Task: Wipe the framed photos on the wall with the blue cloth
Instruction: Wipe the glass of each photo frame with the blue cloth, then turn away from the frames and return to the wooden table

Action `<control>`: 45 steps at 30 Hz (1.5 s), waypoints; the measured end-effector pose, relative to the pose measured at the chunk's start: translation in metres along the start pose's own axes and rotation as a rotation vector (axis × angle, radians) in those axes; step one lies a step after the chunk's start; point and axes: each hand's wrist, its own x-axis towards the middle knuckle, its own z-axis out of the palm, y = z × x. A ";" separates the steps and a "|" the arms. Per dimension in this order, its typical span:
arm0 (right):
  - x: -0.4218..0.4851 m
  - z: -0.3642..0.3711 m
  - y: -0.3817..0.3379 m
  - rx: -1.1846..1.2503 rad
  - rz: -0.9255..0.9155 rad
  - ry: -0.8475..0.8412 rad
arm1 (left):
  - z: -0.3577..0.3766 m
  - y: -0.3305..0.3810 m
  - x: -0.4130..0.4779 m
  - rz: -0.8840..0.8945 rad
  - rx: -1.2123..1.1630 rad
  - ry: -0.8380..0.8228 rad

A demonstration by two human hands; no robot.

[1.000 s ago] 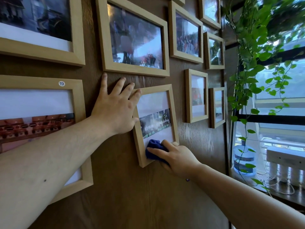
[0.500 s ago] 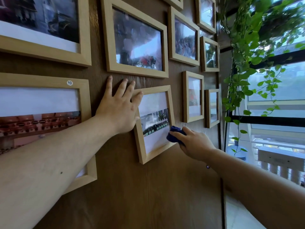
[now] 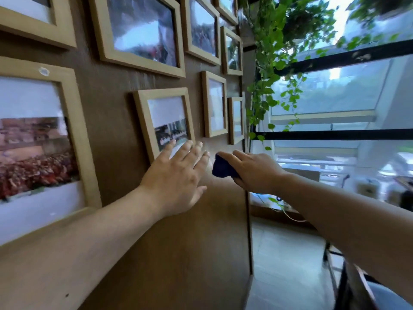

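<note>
Blue cloth (image 3: 223, 168) bunched under right hand (image 3: 257, 171) fingers (image 3: 240, 155).

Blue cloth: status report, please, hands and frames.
Right hand gripping blue cloth, off the glass. Left hand open, over small frame. Nothing blocking.

We can read no text here. On the top edge of the large light-wood picture frame (image 3: 73, 121) at the wall's left edge we see a small round white sticker (image 3: 44, 71), but its marking is blurred beyond reading. The photos' contents show no legible lettering.
</note>
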 end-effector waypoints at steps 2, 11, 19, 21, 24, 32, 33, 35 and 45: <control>-0.028 -0.004 0.008 -0.019 0.024 -0.054 | 0.006 0.022 0.008 0.036 -0.062 0.000; -0.132 0.013 0.072 -0.034 0.206 -0.199 | 0.047 0.126 0.065 0.160 -0.200 -0.032; -0.224 0.023 0.126 -0.059 0.349 -0.328 | 0.070 0.208 0.134 0.325 -0.306 0.006; -0.254 0.016 0.134 -0.087 0.416 -0.364 | 0.068 0.233 0.149 0.379 -0.360 0.026; -0.295 0.001 0.133 -0.113 0.533 -0.418 | 0.062 0.270 0.163 0.477 -0.411 0.044; -0.390 -0.064 0.084 -0.214 0.873 -0.495 | 0.020 0.349 0.174 0.758 -0.570 0.201; -0.403 -0.075 0.073 -0.236 0.927 -0.522 | 0.011 0.360 0.173 0.793 -0.594 0.233; -0.426 -0.094 0.052 -0.268 1.013 -0.559 | -0.004 0.382 0.168 0.867 -0.638 0.273; -0.555 -0.171 -0.053 -0.347 1.359 -0.553 | -0.094 0.513 0.100 1.171 -0.770 0.397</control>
